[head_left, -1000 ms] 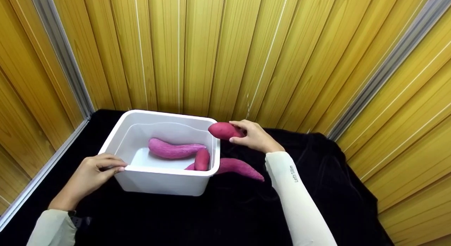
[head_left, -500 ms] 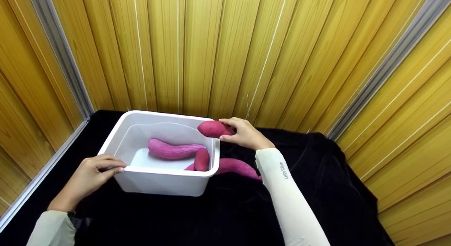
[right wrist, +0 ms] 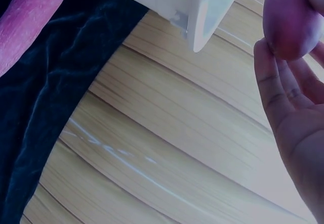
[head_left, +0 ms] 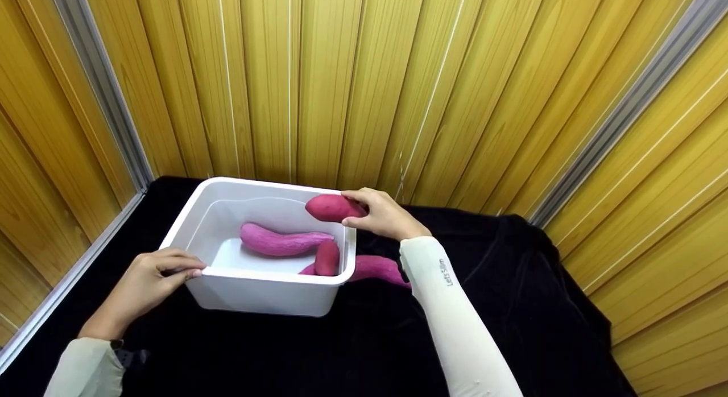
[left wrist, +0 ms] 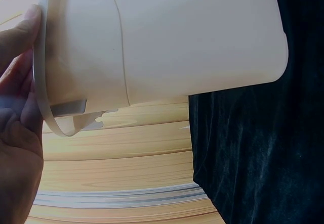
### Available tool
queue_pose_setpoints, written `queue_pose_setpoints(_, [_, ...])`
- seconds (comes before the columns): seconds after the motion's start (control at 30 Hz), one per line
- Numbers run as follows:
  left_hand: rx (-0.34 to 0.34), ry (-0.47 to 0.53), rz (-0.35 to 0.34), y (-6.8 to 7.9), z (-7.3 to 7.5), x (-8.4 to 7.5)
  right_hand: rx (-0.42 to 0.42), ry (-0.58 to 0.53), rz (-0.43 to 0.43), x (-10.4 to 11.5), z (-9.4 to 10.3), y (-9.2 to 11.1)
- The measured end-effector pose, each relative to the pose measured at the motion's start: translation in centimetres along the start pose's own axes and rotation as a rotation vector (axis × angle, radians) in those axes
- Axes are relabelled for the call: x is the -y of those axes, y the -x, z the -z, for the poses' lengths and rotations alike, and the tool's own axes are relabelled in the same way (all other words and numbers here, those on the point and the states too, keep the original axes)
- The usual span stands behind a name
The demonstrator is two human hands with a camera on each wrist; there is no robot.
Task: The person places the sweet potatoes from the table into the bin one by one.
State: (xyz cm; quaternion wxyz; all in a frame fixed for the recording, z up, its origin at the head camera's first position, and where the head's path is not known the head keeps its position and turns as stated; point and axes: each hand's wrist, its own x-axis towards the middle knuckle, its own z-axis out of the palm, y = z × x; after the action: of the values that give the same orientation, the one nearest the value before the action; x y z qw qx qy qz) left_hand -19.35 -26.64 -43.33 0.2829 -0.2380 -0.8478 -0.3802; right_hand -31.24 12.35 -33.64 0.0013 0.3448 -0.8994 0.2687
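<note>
My left hand [head_left: 153,276] pinches the near left rim of a white plastic bin [head_left: 261,297]; the left wrist view shows thumb and fingers on either side of that rim. In my right hand [head_left: 385,216] is a short red sweet potato [head_left: 327,207], gripped at its right end and held over the bin's right side. The right wrist view shows the sweet potato [right wrist: 291,24] between thumb and fingers. Inside the bin lie a long, curved pink-purple sweet potato [head_left: 278,242] and a short red one [head_left: 326,258]. Under the short one, another pink piece is mostly hidden by the front wall.
A long pink sweet potato [head_left: 376,268] lies on the black cloth [head_left: 512,306] right of the bin, partly behind it and the right sleeve. Yellow wood-patterned panels [head_left: 330,90] rise behind the table and at both sides, with grey metal strips at the corners.
My right hand has carried the red sweet potato leftward, from beside the bin's right rim to over its opening. The left hand and the bin stay in place.
</note>
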Motion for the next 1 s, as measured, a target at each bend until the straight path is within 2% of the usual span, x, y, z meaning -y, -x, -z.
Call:
queue_pose_setpoints(0.4, [-0.006, 0.008, -0.004, 0.1, 0.1, 0.1, 0.025, -0.026, -0.021, 1.0, -1.1, -1.4])
queue_pose_setpoints(1.0, [-0.015, 0.03, 0.016, 0.5, 0.3, 0.5, 0.051, -0.081, 0.012, 3.1, -3.0, -3.2])
